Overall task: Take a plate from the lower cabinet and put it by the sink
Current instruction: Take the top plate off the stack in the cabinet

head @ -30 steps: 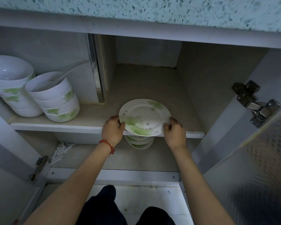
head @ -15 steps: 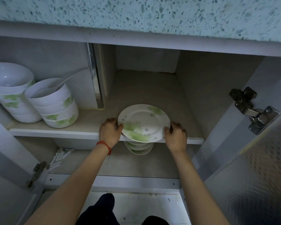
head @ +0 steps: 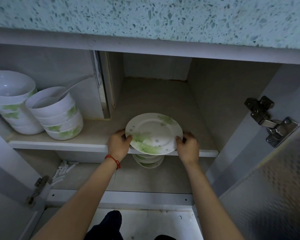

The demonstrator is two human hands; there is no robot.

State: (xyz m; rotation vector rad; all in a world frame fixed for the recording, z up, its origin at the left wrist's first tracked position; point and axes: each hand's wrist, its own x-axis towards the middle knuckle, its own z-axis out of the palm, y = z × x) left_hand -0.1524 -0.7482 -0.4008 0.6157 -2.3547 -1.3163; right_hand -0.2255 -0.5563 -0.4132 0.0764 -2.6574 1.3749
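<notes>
Plate [head: 153,134] held at both rims, left hand [head: 118,144] on its left edge and right hand [head: 189,147] on its right, fingers clamped over the lip. Lifted clear of the plate stack [head: 148,161] on the lower cabinet floor and now level with the front of the shelf [head: 59,146], slightly higher against that edge than a second ago. Means pickup done; carrying up and out to the sink, not in view, likely next. Glazed white ceramic, round and shallow, green leaf print and small star flowers, glossy and probably slippery. More of the same pattern on the stack below. Two bowl stacks [head: 57,116] on the shelf to the left, same white-and-green glaze, a spoon resting in one. Matte beige shelf lining. Speckled terrazzo countertop [head: 145,16] overhead; metal hinge [head: 270,120] on the open door at right.
</notes>
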